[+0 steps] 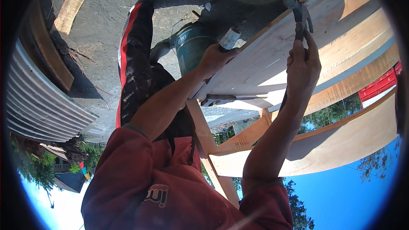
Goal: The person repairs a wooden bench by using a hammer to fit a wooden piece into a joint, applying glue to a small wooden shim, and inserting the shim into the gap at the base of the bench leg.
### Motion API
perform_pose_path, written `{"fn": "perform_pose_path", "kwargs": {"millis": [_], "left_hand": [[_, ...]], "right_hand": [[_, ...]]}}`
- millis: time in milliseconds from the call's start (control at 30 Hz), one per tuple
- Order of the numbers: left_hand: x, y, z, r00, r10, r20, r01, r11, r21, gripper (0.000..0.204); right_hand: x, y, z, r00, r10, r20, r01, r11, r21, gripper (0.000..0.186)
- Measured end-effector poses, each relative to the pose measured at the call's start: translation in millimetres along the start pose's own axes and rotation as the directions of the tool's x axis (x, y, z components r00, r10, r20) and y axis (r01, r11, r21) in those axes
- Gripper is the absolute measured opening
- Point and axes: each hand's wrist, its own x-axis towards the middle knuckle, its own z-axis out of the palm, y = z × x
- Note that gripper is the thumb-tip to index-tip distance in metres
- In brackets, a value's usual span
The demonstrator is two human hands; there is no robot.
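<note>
My right hand (303,70) is closed around the handle of a claw hammer (300,15), its head raised over the wooden boards. My left hand (215,61) is closed at the near edge of the wide pale board (255,66). A white cylindrical tool end (230,39) sticks out above its fingers; the rest of that tool is mostly hidden by the hand, so its kind cannot be told. The hammer head is apart from it. On the board, nearer me, lies a dark-handled tool (218,99) with a long thin blade.
A dark green bucket (191,44) stands on the ground beside my leg. Wooden frame pieces (202,127) and a curved pale plank (336,145) extend right. Corrugated metal sheeting (47,102) and loose boards (76,4) lie at the left.
</note>
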Motion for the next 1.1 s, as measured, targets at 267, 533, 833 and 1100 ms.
{"fn": "perform_pose_path", "kwargs": {"millis": [267, 533, 833, 1100], "left_hand": [[-6, 1, -5, 0.997, -0.079, 0.009, 0.079, 0.996, 0.030, 0.046], [-6, 0, -8, 1.000, 0.002, -0.018, 0.000, 0.997, 0.083, 0.045], [0, -8, -7, 0.999, -0.021, -0.036, 0.023, 0.999, 0.043, 0.045], [-3, -9, -5, 0.999, 0.044, -0.013, -0.044, 0.998, 0.034, 0.041]], "right_hand": [[6, -7, 6, 0.999, 0.022, 0.025, -0.020, 0.997, -0.070, 0.042], [7, -8, 11, 0.997, 0.016, 0.079, -0.003, 0.986, -0.165, 0.041], [6, -13, 16, 0.992, -0.022, 0.123, 0.050, 0.973, -0.226, 0.034], [-20, -2, 36, 0.917, -0.257, 0.305, 0.343, 0.898, -0.275, 0.029]]}}
